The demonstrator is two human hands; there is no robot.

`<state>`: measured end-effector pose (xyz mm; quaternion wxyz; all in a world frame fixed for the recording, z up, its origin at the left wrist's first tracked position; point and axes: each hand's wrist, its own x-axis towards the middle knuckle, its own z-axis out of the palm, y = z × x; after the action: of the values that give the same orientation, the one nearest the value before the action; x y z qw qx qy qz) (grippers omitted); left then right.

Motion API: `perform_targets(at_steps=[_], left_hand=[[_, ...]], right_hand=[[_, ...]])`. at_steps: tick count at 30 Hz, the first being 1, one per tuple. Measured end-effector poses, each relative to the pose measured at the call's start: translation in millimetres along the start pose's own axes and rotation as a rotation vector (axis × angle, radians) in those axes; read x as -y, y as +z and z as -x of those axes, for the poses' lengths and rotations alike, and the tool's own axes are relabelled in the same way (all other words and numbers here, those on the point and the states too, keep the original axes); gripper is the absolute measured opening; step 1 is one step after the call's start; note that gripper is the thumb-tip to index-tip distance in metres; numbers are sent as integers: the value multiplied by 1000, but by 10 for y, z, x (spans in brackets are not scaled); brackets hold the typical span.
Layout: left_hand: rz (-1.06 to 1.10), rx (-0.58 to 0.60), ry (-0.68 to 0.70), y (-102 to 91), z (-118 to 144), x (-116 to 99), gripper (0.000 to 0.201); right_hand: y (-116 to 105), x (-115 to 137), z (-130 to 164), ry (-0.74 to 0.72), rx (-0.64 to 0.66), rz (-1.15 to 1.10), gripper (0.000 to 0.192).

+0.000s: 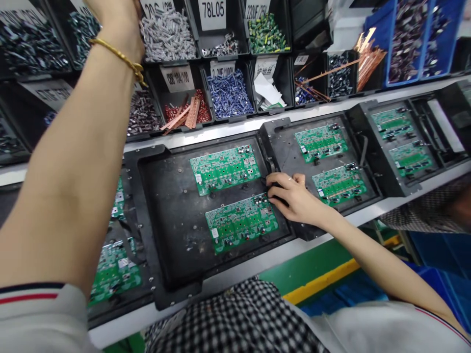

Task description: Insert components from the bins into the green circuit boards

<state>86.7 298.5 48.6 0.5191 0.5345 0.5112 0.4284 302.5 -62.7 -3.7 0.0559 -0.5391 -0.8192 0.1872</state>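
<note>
A green board (241,223) is seated in the near half of a black tray (165,235) on the bench (386,203), with a second board (225,169) in the far half. The right hand (292,196) is laid at the near board's right edge, fingers curled and pressed together over a small dark part at the tray's rim; what exactly is pinched cannot be told. The left hand (117,22) is raised to the far bins, reaching into a bin of grey parts (167,37); its fingers are cut off by the frame, so its state cannot be told. A gold bracelet (121,59) is worn on that wrist.

To the right, two more trays (287,152) with boards are lined up. Bins of blue parts (230,93), red parts (184,110) and green parts (267,34) are stacked behind. A label reading 78L05 (212,13) is fixed above.
</note>
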Motion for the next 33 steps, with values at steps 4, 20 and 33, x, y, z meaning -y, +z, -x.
perform_targets(at_steps=[4,20,33], left_hand=[[431,51,-98,151,461,-36,9],[655,623,-860,532,2792,559,15],[-651,962,398,177,2896,884,13]], right_hand=[[-30,4,-9,-14,36,10,14],[-217,473,-208,101,-519,-26,13],[-212,419,177,164,-409,-241,6]])
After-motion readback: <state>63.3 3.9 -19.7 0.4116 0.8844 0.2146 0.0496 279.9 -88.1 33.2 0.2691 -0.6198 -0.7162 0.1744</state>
